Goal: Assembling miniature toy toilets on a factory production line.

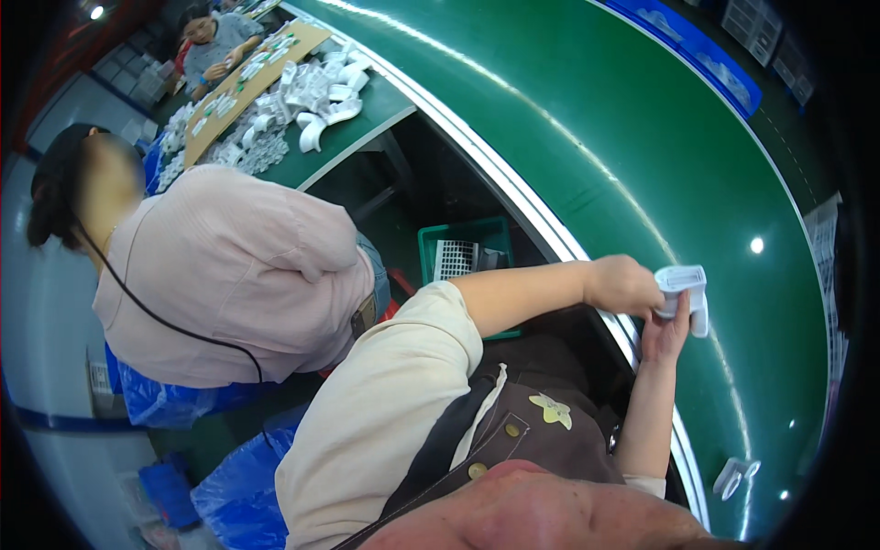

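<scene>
Over the green conveyor belt (pixel 587 197), a white curved plastic part (pixel 683 280) with a slotted, box-like end is held up between both hands. My right hand (pixel 667 335) grips it from below, with a finger raised along its front. At its left edge, my left hand (pixel 621 286) is closed with its fingertips against the part; what lies inside those fingers is hidden. A second white plastic piece (pixel 736 478), with a ring-like opening, rests on the belt at the lower right.
A co-worker in a pink top (pixel 220 275) sits close on the left. Beyond, white curved parts (pixel 321 87) are heaped beside a cardboard sheet (pixel 284 46), where another person (pixel 215 50) works. A green crate (pixel 429 240) stands below the belt's metal edge (pixel 513 188). Blue bins (pixel 687 46) line the far side.
</scene>
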Tool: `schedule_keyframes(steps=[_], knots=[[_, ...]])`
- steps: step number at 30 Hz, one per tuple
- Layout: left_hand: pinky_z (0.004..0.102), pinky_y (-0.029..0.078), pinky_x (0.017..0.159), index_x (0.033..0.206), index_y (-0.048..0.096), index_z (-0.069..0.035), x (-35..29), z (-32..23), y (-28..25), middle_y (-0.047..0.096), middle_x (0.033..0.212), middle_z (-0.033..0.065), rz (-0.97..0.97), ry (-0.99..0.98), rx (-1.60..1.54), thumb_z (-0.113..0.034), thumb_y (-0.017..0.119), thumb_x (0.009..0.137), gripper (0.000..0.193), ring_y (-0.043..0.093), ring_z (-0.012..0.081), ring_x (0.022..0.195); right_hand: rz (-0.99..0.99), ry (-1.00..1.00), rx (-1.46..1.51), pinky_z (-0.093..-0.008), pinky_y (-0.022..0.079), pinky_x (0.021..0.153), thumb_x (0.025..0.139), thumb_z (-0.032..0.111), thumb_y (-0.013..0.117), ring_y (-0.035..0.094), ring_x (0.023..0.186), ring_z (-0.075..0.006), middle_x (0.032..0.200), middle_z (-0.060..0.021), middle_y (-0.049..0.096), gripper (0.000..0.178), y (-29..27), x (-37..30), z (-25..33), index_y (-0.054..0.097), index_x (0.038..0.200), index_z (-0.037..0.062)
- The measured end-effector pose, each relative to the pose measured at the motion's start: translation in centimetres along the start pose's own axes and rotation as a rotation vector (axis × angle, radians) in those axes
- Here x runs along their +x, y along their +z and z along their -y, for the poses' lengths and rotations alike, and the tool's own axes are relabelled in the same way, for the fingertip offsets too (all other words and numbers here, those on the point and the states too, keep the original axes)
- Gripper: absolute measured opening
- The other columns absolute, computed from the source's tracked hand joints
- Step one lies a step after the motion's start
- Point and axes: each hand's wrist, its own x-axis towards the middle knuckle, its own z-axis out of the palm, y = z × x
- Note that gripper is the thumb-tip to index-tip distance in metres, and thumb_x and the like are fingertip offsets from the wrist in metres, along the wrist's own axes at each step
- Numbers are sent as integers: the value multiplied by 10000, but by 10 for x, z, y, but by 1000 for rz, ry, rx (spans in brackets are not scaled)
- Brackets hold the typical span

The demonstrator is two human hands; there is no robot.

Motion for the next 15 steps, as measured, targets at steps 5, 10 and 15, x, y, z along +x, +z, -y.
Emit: schedule_keyframes(steps=[5, 10, 15], knots=[[230, 370, 588, 973, 506, -37, -12, 24, 5, 446, 739, 5, -502, -580, -870, -103, 474, 869, 127, 422, 95, 639, 66, 64, 183, -463, 469, 871, 907, 309, 538, 533, 1090, -237, 1186, -49, 546, 374, 5, 4, -7, 461, 1232, 142], [187, 350, 590, 1104, 524, -31, -5, 1, -14, 574, 881, 41, -357, -651, -1141, -67, 488, 884, 225, 433, 55, 688, 363, 98, 136, -418, 471, 833, 860, 360, 482, 556, 1047, -246, 1150, -79, 562, 443, 6, 9, -5, 478, 1224, 108], [187, 332, 547, 1096, 547, -34, -2, -12, -6, 633, 979, 93, -488, -589, -1113, -40, 571, 865, 233, 420, 47, 615, 345, 79, 191, -383, 449, 911, 779, 291, 512, 553, 1087, -250, 1257, -125, 518, 543, 24, -2, 6, 457, 1264, 55]])
